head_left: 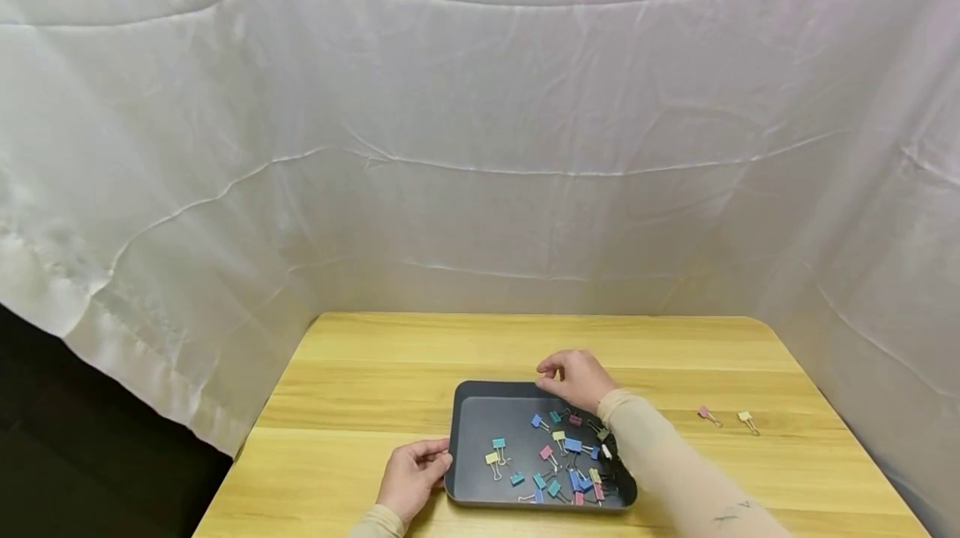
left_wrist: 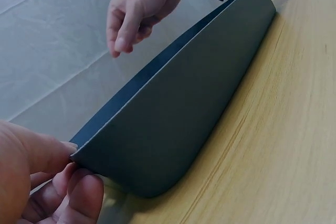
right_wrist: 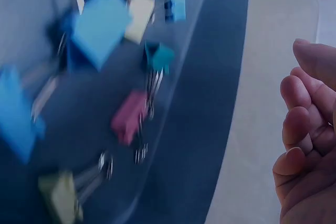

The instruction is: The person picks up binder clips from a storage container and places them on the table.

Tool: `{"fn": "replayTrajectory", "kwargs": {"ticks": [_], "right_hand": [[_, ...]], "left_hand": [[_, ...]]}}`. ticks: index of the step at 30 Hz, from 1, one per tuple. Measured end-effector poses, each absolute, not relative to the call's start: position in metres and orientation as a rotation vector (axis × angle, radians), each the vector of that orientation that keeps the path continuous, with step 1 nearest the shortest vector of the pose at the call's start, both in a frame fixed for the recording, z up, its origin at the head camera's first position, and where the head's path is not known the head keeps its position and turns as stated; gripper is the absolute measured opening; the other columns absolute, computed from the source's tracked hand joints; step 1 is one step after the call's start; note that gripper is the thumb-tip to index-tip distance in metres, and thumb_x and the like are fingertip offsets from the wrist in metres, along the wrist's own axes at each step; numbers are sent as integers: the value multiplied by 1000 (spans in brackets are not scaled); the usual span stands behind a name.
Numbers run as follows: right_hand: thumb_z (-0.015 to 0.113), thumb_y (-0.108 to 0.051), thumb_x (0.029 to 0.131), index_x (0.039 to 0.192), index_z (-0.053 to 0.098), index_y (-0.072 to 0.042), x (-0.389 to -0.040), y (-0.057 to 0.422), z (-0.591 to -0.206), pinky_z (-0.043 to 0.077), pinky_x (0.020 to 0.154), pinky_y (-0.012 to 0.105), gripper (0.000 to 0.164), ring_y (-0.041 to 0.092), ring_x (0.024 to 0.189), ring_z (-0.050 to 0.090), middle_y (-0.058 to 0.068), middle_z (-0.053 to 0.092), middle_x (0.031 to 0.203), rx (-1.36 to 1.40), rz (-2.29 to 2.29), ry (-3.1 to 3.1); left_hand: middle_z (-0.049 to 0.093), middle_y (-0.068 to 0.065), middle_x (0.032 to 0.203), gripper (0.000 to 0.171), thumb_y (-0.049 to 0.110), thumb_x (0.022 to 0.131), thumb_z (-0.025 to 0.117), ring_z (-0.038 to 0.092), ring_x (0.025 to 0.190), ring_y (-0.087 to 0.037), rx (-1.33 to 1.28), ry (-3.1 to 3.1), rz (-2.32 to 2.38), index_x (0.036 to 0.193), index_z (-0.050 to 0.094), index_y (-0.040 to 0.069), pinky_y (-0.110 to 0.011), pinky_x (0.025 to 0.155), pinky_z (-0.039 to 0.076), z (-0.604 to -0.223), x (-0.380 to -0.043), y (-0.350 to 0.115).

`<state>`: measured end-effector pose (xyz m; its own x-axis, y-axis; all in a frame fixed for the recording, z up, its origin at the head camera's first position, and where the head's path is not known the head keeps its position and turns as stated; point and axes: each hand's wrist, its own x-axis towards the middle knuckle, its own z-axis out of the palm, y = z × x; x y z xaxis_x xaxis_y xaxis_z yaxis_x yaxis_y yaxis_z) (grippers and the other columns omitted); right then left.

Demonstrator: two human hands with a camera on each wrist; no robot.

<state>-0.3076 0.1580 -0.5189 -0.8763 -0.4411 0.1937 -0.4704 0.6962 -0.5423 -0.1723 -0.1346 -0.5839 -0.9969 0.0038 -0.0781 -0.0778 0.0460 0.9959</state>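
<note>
A dark grey tray [head_left: 480,417] lies on the table with several binder clips in it, blue, teal, yellow and pink, mostly toward its right side. My left hand [head_left: 411,478] pinches the tray's left edge. In the left wrist view the thumb lies over the rim [left_wrist: 152,80], with the fingers curled underneath. My right hand [head_left: 576,380] hovers by the far edge of the tray, its fingers loosely bent and nothing between them. Close to that hand in the right wrist view are a pink binder clip [right_wrist: 129,117] and a teal binder clip [right_wrist: 159,56], somewhat blurred.
To the right of the tray, a pink binder clip [head_left: 705,412] and a pale yellow binder clip [head_left: 746,417] lie on the wooden table [head_left: 360,388]. White cloth [head_left: 525,221] hangs behind the table and along its sides. My right sleeve hides part of the tray's right edge.
</note>
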Motion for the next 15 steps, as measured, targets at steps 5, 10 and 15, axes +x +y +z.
{"fn": "replayTrajectory", "kwargs": {"ticks": [5,10,15], "right_hand": [[75,-24,84,96,75,-11,-300,136,-525,47,59,23,18,5,64,52,-16,59,75,855,964,-2871],[75,-24,84,95,75,-12,-295,113,-533,48,60,22,16,0,63,53,-18,60,73,1021,932,-2872],[75,-27,83,93,75,-17,-289,94,-539,48,62,19,14,-3,64,52,-20,58,72,1187,807,-2902]], "left_hand": [[64,-11,86,30,0,87,67,64,76,-16,-93,2212,2126,112,62,-16,-29,64,58,-585,-171,-135],[65,-13,86,30,-1,87,66,63,76,-17,-93,2221,2117,112,61,-17,-29,63,58,-585,-171,-136],[64,-13,86,28,-4,87,64,64,77,-20,-95,2205,2126,111,61,-18,-30,63,58,-578,-169,-136]]}}
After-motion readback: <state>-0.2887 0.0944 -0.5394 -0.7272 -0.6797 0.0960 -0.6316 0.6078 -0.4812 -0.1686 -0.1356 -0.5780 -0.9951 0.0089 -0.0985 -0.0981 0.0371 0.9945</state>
